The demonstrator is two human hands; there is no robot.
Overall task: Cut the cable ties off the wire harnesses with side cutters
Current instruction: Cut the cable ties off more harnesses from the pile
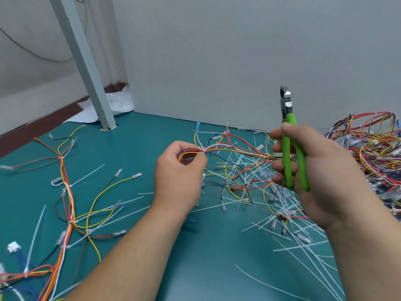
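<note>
The left hand (180,177) is pinching thin coloured wires (234,148); the right hand (321,170) is gripping green-handled side cutters (287,118), blades perhaps closed. White ties (301,246) are littering the teal table (141,148) beneath.

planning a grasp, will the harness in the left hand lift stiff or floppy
Probably floppy: the wire harness curves and fans out past the left hand. Likely light: fingers alone hold it. Loose branches may snag the cut cable ties beneath.

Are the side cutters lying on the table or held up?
Held up: the right hand grips the side cutters by the green handles, head pointing upward.
</note>
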